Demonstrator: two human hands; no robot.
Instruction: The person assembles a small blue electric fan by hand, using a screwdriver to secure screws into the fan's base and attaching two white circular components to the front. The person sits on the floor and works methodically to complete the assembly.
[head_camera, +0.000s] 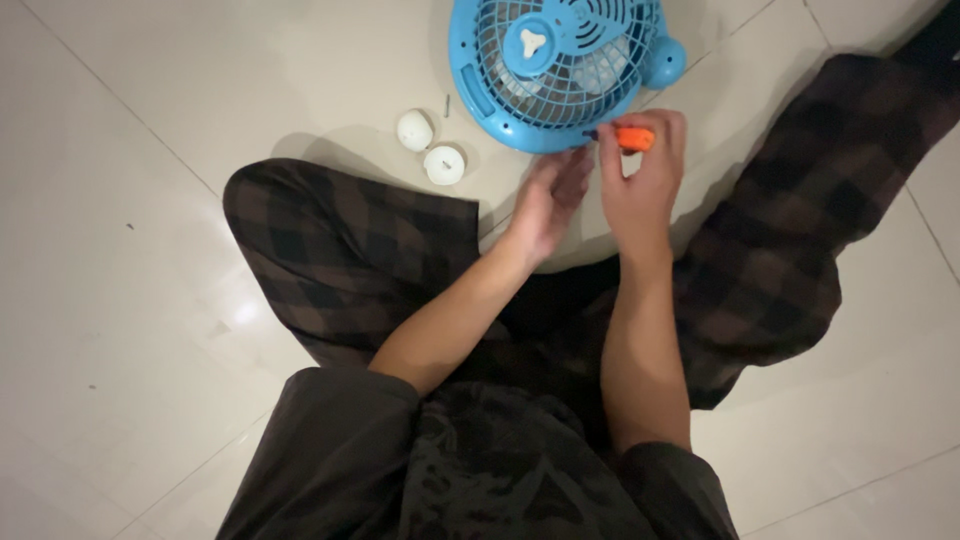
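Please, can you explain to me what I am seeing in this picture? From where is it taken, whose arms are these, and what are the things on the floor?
There is one picture, taken by a camera worn on a person's head and looking down. So the two bare arms belong to that person, who sits on a pale tiled floor with legs in dark checked trousers spread apart.

Between the knees lies a small blue fan, grille facing up. The right hand holds a small orange tool, probably a short screwdriver, its dark tip against the fan's near rim. The left hand is open and empty, its fingertips at the same rim.

Left of the fan lie two small white round pieces, close together, and a thin dark thing, perhaps a screw; it is too small to tell.
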